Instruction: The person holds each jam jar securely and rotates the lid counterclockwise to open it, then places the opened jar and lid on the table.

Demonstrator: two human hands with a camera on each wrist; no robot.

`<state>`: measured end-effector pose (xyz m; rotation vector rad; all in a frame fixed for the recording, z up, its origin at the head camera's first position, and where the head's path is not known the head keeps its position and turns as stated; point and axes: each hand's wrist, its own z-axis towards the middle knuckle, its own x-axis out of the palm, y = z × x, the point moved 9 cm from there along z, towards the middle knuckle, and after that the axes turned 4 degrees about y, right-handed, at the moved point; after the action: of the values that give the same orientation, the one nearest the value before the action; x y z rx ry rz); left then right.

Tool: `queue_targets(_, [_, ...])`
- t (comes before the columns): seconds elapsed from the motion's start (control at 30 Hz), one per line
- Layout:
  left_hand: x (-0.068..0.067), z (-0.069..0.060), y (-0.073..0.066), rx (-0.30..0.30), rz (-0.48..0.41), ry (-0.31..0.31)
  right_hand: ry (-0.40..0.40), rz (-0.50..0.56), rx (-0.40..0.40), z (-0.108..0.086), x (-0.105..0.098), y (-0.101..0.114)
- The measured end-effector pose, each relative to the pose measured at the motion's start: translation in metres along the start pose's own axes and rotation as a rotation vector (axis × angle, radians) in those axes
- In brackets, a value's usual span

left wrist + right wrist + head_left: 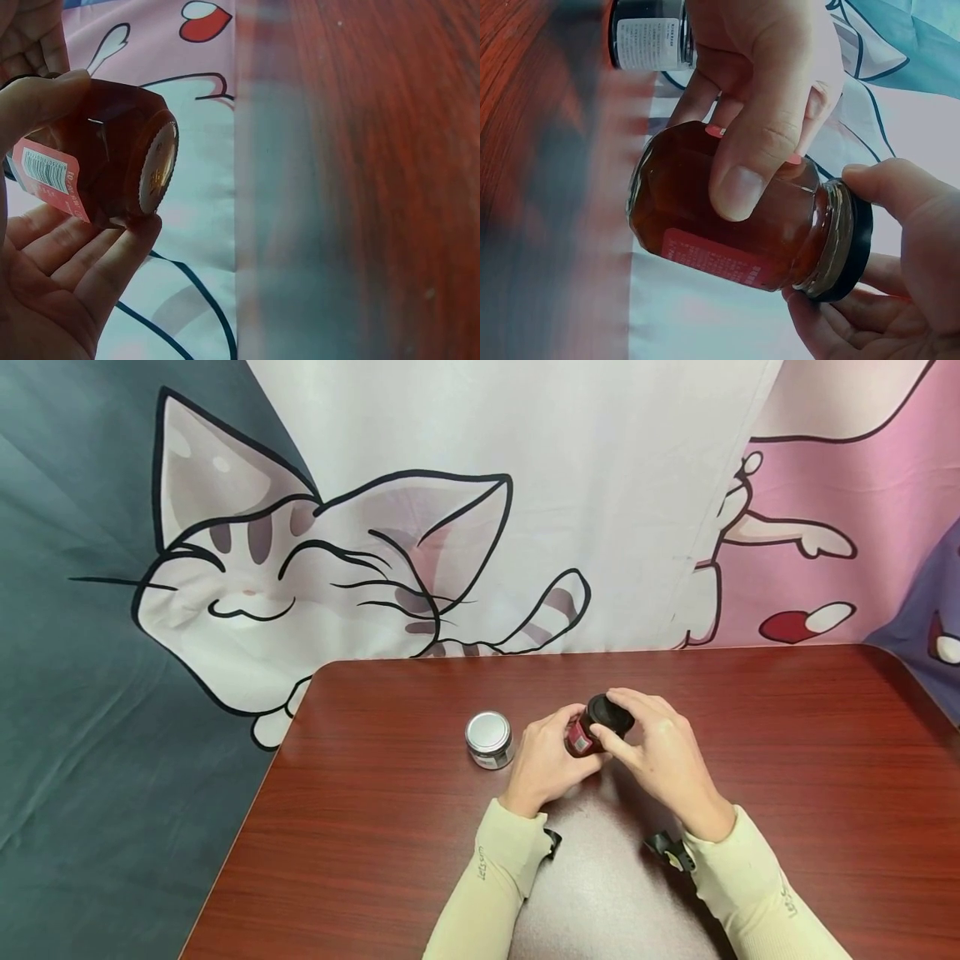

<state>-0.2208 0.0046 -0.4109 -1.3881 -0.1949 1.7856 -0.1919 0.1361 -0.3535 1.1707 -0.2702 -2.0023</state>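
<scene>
My left hand (546, 762) grips the body of a faceted glass jar (705, 202), its thumb across one side and fingers round the other. Dark amber-brown contents show through the glass, and a red label (51, 180) with a barcode is on the side. Held off the table, the jar is tilted, and its base shows in the left wrist view. My right hand (666, 758) holds the black lid (855, 251) at the jar's mouth between thumb and fingers. To the left of my left hand stands a second jar (489, 742) with a silver lid, untouched.
Both hands work above a reddish-brown wooden table (360, 827). Behind its far edge hangs a curtain (637, 527) printed with cartoon cats. Dark straps (670, 852) sit at the wrists below the pale sleeves.
</scene>
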Motion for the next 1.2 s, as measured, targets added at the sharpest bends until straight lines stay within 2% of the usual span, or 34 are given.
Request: queue_targets(1.2, [0.0016,0.001,0.0014,-0.017,0.0,0.024,0.027,0.007,-0.015,-0.0002,0.0018,0.002])
